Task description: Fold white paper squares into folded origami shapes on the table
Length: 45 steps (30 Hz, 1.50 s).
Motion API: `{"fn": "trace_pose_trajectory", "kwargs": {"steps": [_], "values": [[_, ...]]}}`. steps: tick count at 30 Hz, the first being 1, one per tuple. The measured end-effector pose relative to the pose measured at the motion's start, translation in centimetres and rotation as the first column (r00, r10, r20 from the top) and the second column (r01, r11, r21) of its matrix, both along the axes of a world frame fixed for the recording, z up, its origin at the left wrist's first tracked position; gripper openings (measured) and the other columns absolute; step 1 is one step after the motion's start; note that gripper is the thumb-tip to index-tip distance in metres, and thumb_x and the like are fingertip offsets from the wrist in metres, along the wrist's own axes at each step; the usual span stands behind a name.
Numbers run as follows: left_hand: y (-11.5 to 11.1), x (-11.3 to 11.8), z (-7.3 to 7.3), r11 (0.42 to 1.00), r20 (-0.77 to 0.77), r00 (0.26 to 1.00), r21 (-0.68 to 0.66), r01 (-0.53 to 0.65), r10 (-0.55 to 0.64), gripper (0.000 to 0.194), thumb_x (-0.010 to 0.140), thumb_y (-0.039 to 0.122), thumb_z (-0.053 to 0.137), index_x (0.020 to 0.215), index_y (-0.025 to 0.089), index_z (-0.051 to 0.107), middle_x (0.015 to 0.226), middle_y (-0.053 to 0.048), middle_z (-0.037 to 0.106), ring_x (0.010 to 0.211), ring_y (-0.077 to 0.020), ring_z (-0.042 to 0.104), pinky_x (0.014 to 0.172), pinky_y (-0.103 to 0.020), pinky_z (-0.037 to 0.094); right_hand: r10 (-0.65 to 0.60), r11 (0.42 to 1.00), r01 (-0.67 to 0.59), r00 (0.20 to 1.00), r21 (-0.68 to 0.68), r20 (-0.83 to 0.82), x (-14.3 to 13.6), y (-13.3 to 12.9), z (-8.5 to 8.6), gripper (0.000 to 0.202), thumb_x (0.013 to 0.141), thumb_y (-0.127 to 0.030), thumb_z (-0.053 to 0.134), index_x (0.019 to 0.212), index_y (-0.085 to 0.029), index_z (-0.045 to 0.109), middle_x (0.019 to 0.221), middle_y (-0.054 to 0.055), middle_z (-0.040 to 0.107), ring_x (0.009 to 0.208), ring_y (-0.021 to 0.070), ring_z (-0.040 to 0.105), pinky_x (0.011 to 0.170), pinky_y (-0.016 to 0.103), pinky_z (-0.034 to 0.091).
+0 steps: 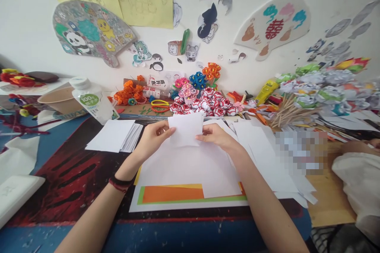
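Note:
Between my two hands a small white piece of paper [186, 131] is held up, roughly square. My left hand [152, 137] pinches its left edge, thumb in front. On the opposite edge my right hand [218, 137] grips it the same way, thumb in front and fingers partly hidden behind. Below the piece lies a large white sheet [190, 170], resting over orange paper [172, 194] and green paper [140, 195]. To the left of my left hand sits a stack of white square papers [111, 136].
Paper flowers [208, 101] stand along the wall, with more flowers on sticks [311, 87] at right. A white bottle [92, 101] and a brown bowl [61, 99] are at back left. Loose white sheets [267, 158] lie right. Another person's white sleeve [356, 182] shows at far right.

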State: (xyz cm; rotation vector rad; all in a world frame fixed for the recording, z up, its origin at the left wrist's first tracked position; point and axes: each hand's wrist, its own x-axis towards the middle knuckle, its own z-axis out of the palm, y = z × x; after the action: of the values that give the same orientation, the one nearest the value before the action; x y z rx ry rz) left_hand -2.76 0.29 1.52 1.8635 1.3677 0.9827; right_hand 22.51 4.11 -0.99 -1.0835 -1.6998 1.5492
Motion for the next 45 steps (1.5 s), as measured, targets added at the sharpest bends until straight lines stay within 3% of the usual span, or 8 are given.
{"fn": "trace_pose_trajectory", "kwargs": {"steps": [6,10,19,24,30,45], "values": [[0.2,-0.5,-0.4,0.987,-0.188,0.981,0.162,-0.019,0.049,0.033,0.087,0.043,0.053,0.068,0.017,0.058,0.060,0.003,0.052,0.057,-0.0103,0.043,0.056,-0.022,0.032,-0.122,0.952,0.080,0.984,0.296,0.127,-0.3,0.5,-0.6,0.029,0.068,-0.037,0.075,0.083,-0.013,0.073,0.075,0.004,0.068,0.064,0.0149,0.056,0.062,0.027,0.044],[0.4,-0.9,-0.6,0.978,-0.303,0.950,0.207,-0.011,0.074,0.032,0.087,0.044,0.054,0.070,0.017,0.060,0.061,0.002,0.057,0.055,-0.0110,0.045,0.057,-0.023,0.031,-0.127,0.927,0.066,0.982,0.369,0.144,-0.3,0.4,-0.4,0.026,0.072,-0.036,0.072,0.086,-0.014,0.073,0.081,0.005,0.068,0.067,0.0157,0.057,0.062,0.027,0.046],[0.0,-0.6,-0.6,0.962,-0.421,0.895,0.273,-0.029,0.147,0.030,0.089,0.041,0.051,0.069,0.019,0.052,0.062,0.001,0.056,0.057,-0.0124,0.047,0.058,-0.024,0.030,-0.179,0.907,0.120,0.978,0.405,0.111,-1.1,-0.1,-0.5,0.029,0.075,-0.041,0.071,0.086,-0.015,0.071,0.076,0.004,0.067,0.065,0.0158,0.060,0.061,0.027,0.047],[0.2,-0.4,-1.1,0.962,-0.383,0.912,0.272,-0.039,0.146,0.031,0.089,0.041,0.052,0.068,0.018,0.053,0.058,0.002,0.053,0.055,-0.0122,0.046,0.058,-0.024,0.031,-0.197,0.905,0.131,0.972,0.404,0.126,-1.1,-0.2,-0.4,0.030,0.076,-0.045,0.069,0.072,-0.015,0.069,0.067,0.004,0.065,0.059,0.0157,0.059,0.057,0.027,0.046],[0.2,-0.2,-1.1,0.952,-0.331,0.932,0.304,-0.045,0.150,0.031,0.087,0.037,0.055,0.064,0.018,0.049,0.057,0.003,0.046,0.056,-0.0111,0.042,0.058,-0.023,0.029,-0.208,0.910,0.130,0.964,0.393,0.164,-0.9,-0.3,-0.3,0.034,0.075,-0.048,0.069,0.067,-0.015,0.067,0.059,0.003,0.063,0.055,0.0163,0.059,0.050,0.025,0.042],[0.3,-0.2,-1.6,0.944,-0.304,0.938,0.324,-0.063,0.167,0.035,0.086,0.041,0.058,0.061,0.017,0.050,0.055,0.004,0.045,0.054,-0.0099,0.040,0.056,-0.023,0.028,-0.218,0.911,0.126,0.956,0.394,0.198,-0.8,-0.2,-0.4,0.038,0.076,-0.049,0.068,0.059,-0.015,0.063,0.056,0.004,0.064,0.053,0.0166,0.061,0.050,0.026,0.044]]}}
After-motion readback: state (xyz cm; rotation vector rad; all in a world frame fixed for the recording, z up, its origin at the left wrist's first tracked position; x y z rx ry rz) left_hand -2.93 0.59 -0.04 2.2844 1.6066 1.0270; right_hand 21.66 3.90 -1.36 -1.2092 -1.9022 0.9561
